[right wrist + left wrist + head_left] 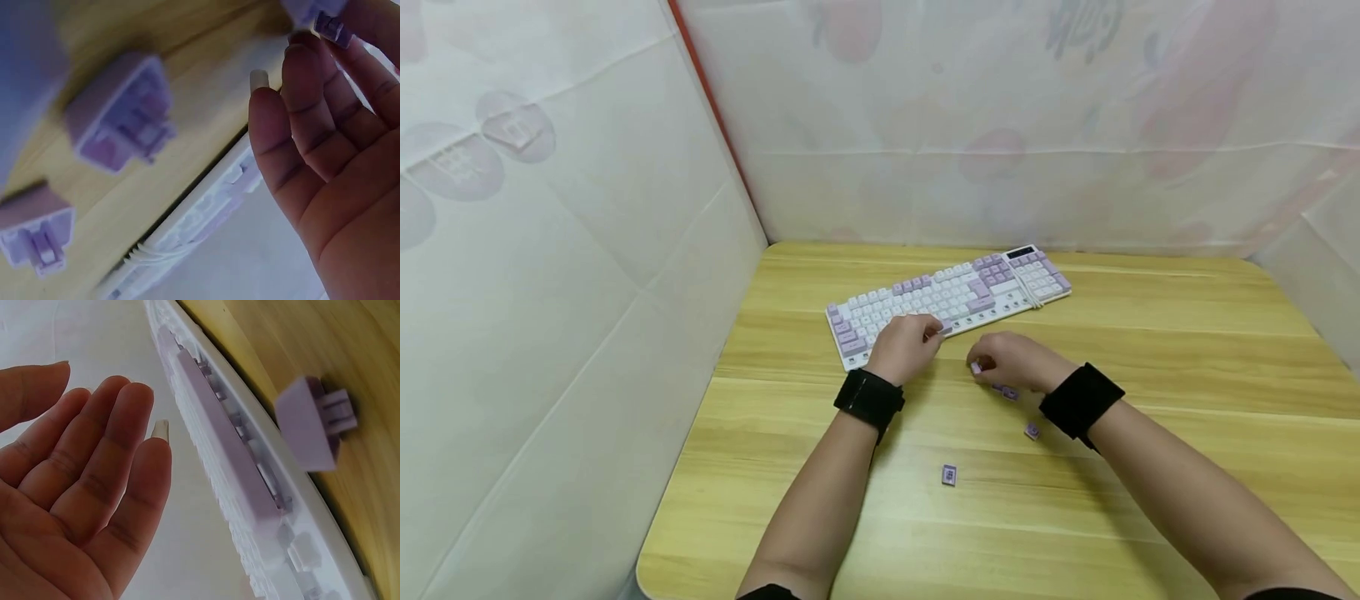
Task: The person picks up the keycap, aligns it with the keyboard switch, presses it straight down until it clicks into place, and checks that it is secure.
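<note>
A white and purple keyboard (pixel 895 312) lies at a slant on the table, with bare switches showing along part of its front row. My left hand (pixel 906 346) is at the keyboard's front edge, its fingers loosely bent. In the left wrist view no object shows between the left thumb and fingers (pixel 128 431). Just right of there, my right hand (pixel 1018 360) pinches a small purple keycap (pixel 976 367) between thumb and fingers. Its stem side (pixel 334 28) shows in the right wrist view. Below the right hand lie loose purple keycaps (pixel 1010 392), partly covered by it.
Closer to the front, one purple keycap (pixel 1032 431) lies near the right wrist and another (pixel 949 475) lies between the forearms. A tied white cable (pixel 1028 287) crosses the keyboard's right part. Pale cloth walls (pixel 925 192) stand behind and beside the wooden table (pixel 820 533).
</note>
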A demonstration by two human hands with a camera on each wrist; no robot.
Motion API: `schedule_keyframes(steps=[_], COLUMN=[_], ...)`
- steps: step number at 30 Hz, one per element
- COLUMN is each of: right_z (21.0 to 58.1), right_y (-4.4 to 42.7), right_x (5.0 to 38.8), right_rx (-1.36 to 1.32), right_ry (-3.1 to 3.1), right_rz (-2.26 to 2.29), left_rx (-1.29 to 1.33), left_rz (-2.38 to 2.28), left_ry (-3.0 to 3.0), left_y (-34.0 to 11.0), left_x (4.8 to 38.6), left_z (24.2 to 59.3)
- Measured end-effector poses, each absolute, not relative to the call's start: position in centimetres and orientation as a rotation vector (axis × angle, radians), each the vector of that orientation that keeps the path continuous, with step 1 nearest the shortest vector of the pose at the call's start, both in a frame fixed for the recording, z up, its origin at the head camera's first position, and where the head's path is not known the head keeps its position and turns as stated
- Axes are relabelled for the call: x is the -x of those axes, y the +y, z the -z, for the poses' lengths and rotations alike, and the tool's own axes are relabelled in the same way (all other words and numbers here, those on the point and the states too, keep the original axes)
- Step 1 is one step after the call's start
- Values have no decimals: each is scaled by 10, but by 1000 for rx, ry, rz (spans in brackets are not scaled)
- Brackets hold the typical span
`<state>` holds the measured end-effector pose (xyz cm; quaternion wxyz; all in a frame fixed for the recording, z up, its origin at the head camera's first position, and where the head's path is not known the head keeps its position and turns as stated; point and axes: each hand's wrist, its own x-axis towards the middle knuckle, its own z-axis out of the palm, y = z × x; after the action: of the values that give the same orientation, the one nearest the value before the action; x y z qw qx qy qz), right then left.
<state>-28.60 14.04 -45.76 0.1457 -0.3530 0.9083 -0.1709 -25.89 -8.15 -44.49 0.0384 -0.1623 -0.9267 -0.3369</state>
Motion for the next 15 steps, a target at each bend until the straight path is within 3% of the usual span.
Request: schedule_keyframes(steps=[15], right_z=[436], right_y=[154], right_x=[264], right_rx=[768], right_ry=[2516], right_rz=[1203], left_rx=[714], left_rz=[1402], left_ry=[-2791], left_y=[-74], left_x=[251], left_z=[435])
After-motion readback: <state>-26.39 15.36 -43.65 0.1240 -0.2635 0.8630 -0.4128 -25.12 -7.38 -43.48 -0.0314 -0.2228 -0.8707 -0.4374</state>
